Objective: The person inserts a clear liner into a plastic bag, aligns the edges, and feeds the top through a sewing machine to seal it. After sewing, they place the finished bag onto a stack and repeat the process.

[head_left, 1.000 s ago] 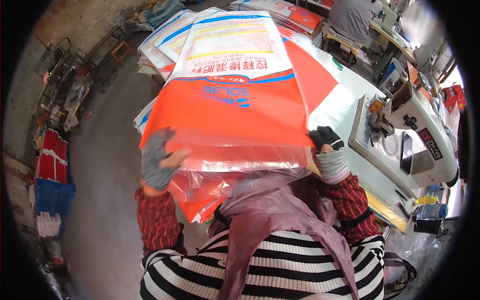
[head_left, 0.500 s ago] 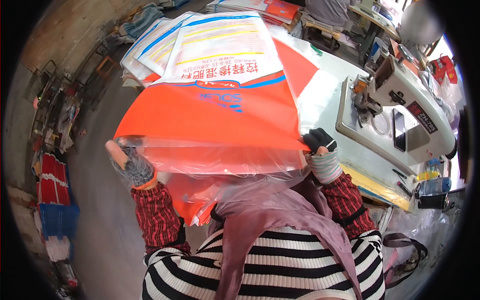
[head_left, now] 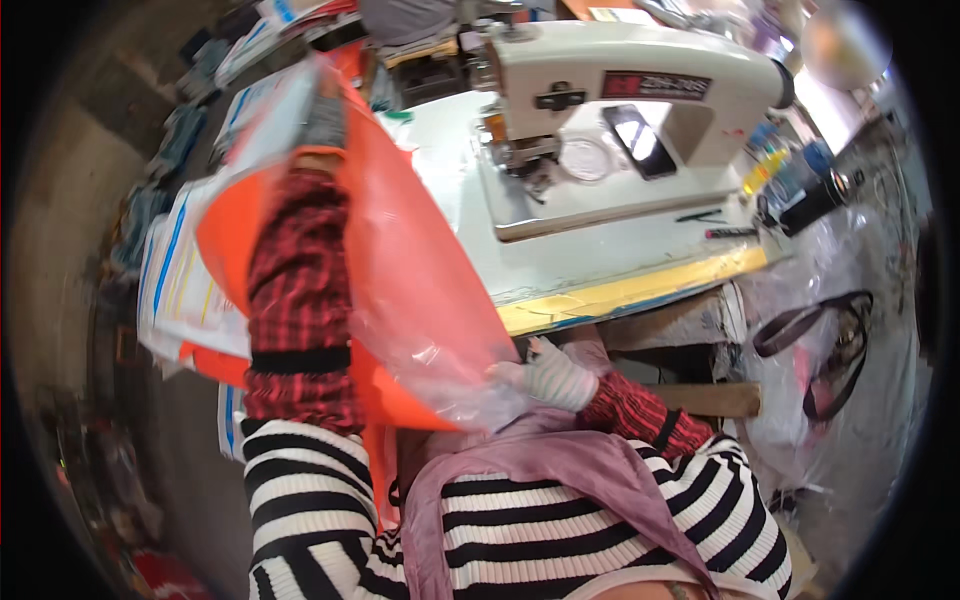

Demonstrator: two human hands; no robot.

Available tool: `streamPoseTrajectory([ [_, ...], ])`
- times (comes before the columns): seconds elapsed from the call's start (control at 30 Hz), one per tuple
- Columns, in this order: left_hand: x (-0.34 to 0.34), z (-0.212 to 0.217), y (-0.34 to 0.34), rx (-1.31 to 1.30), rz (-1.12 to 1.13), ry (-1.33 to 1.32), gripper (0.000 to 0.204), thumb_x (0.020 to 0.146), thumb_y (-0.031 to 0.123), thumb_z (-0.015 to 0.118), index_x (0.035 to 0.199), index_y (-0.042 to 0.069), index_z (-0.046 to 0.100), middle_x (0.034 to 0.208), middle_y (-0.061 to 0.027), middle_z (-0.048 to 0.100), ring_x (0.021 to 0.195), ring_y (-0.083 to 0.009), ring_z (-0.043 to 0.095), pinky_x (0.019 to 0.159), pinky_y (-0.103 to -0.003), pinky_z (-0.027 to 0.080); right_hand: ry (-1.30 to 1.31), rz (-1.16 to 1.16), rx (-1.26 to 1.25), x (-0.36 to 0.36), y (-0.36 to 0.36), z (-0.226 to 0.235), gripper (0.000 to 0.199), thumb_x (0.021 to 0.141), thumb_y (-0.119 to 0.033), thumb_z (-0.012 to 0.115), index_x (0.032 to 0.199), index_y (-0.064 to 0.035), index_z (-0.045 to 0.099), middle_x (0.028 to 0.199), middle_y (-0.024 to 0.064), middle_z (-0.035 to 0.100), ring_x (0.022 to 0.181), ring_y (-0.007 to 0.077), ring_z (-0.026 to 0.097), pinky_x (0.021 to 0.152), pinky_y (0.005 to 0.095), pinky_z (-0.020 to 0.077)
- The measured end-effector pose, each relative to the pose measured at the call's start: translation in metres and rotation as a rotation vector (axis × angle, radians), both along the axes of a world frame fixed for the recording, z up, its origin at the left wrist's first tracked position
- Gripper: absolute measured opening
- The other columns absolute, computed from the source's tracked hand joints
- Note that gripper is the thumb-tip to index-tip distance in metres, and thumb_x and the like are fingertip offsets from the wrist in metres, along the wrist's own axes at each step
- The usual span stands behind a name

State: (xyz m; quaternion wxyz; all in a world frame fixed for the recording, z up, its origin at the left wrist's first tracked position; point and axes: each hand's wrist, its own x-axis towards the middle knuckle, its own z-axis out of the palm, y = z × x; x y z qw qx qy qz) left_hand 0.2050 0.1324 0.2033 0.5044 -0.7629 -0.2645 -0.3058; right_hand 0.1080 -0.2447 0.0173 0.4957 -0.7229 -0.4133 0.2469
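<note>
An orange-and-white woven bag (head_left: 430, 270) with a clear plastic liner (head_left: 470, 400) stands slantwise in front of me, beside the table's left part. My left arm reaches far forward over it. My left hand (head_left: 325, 118), in a grey glove, is at the bag's far end; motion smears its fingers, so their grip cannot be made out. Close to my body, my right hand (head_left: 556, 376) in a pale striped fingerless glove is closed on the near edge of the bag and liner. More printed bags (head_left: 185, 270) lie stacked to the left, partly hidden by my arm.
A white sewing machine (head_left: 630, 70) occupies the white table (head_left: 440, 140), with a phone (head_left: 638, 140) on its bed. A black bottle (head_left: 815, 203) and pens (head_left: 730, 233) lie at the right end. A dark strap (head_left: 862, 350) hangs over clear plastic sheeting.
My left hand has swung forward and inward, turning the bag from crosswise to lengthwise. My right hand has come down and left toward my body. The view has turned right.
</note>
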Motion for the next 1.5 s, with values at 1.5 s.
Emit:
streamPoseTrajectory([
  [1.5,-0.105,-0.091,-0.182,-1.758,-0.677,0.584,0.024,0.080,0.021,0.063,0.095,0.004,0.057,0.086,-0.0133,0.057,0.080,-0.0281,0.057,0.069,-0.035,0.048,-0.946,0.213,-0.527,0.144,0.045,0.055,0.017,0.070,-0.006,0.056,0.077,0.0039,0.067,0.076,0.0210,0.064,0.072,0.0321,0.063,0.066,0.0380,0.0494],
])
